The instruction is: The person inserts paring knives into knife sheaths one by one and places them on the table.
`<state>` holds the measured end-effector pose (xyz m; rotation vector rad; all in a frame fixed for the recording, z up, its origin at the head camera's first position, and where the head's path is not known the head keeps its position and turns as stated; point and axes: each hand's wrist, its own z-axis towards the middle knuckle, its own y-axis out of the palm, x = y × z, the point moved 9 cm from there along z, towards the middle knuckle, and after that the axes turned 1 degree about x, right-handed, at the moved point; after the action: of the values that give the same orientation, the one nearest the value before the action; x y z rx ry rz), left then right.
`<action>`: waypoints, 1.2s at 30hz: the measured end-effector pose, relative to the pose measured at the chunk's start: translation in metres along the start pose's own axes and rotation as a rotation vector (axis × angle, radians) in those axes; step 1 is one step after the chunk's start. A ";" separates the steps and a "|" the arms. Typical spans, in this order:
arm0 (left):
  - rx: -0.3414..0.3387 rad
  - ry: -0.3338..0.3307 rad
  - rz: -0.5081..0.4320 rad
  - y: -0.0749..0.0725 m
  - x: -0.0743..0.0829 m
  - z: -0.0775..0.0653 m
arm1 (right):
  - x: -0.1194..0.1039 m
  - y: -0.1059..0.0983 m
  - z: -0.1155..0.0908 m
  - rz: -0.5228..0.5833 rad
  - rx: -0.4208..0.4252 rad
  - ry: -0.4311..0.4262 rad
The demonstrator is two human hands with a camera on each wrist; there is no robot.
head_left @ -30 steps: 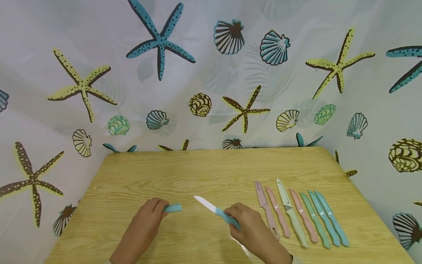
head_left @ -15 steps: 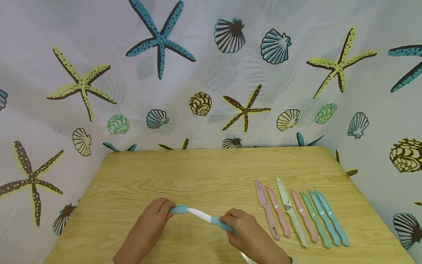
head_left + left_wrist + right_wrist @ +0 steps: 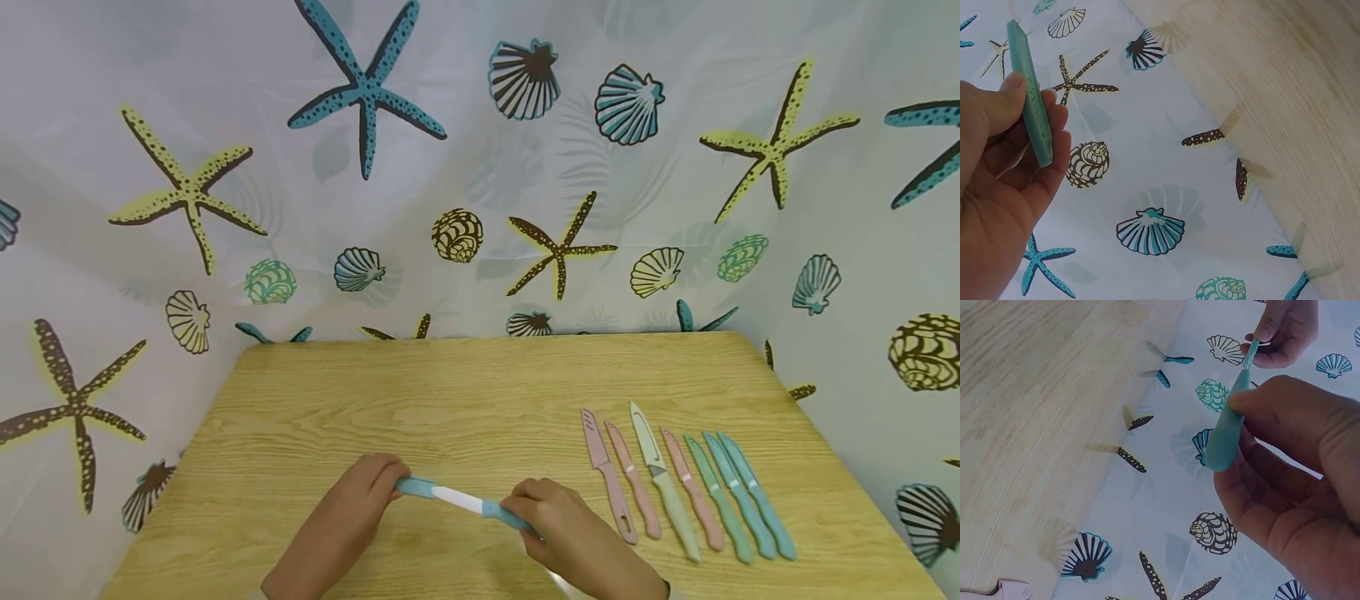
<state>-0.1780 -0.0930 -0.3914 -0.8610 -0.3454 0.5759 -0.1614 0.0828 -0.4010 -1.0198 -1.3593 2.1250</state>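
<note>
My left hand (image 3: 352, 517) pinches a blue knife sheath (image 3: 417, 487) between thumb and fingertips; the left wrist view shows this sheath (image 3: 1034, 103) edge-on. In my right hand (image 3: 561, 525) is the blue handle (image 3: 504, 514) of a small knife, gripped by thumb and fingers. Its white blade (image 3: 459, 498) points left, and the tip end meets the sheath's opening, with most of the blade still showing. Seen from the right wrist, the handle (image 3: 1227, 434) lies in the curled fingers, and the left hand (image 3: 1288, 331) is beyond it. Both hands are above the wooden table (image 3: 337, 400).
To the right lies a row of several sheathed knives: a pink one with a wide blade (image 3: 609, 475), a cream one (image 3: 664, 483), a green one (image 3: 718, 498) and blue ones (image 3: 756, 496) among them. A curtain (image 3: 465, 167) printed with shells and starfish surrounds the table's far sides.
The sheath moved right and the knife levelled slightly. The blade, apart from the sheath a second ago, now has its tip end at or inside the opening. The row of knives stayed put.
</note>
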 end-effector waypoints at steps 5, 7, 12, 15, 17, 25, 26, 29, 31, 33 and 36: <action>-0.028 0.031 -0.033 0.005 0.007 0.006 | 0.001 0.003 0.001 0.017 -0.019 -0.003; -0.038 0.042 -0.045 0.007 0.011 0.008 | 0.001 0.004 0.003 0.019 -0.029 -0.001; -0.043 0.061 -0.042 0.011 0.019 0.012 | -0.004 0.003 0.007 0.018 -0.025 -0.025; -0.041 0.071 -0.044 0.014 0.024 0.015 | -0.009 0.001 0.009 0.018 0.002 -0.057; -0.039 0.068 -0.042 0.015 0.027 0.016 | -0.010 -0.001 0.010 0.016 0.017 -0.073; -0.061 0.040 -0.052 0.019 0.030 0.013 | -0.008 0.005 0.010 0.009 -0.006 -0.038; -0.067 0.041 -0.052 0.020 0.030 0.013 | -0.008 0.006 0.009 -0.001 -0.007 -0.030; -0.070 0.042 -0.039 0.020 0.030 0.013 | -0.007 0.008 0.009 -0.031 0.001 -0.008; -0.072 0.040 -0.034 0.021 0.030 0.013 | -0.007 0.008 0.008 -0.047 0.015 0.000; -0.069 0.039 -0.034 0.021 0.030 0.013 | -0.006 0.008 0.009 -0.048 0.026 0.005; -0.069 0.046 -0.035 0.022 0.031 0.013 | -0.005 0.009 0.008 -0.036 0.027 0.016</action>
<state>-0.1671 -0.0546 -0.3990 -0.9314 -0.3391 0.5130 -0.1640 0.0709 -0.4049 -0.9927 -1.3281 2.0992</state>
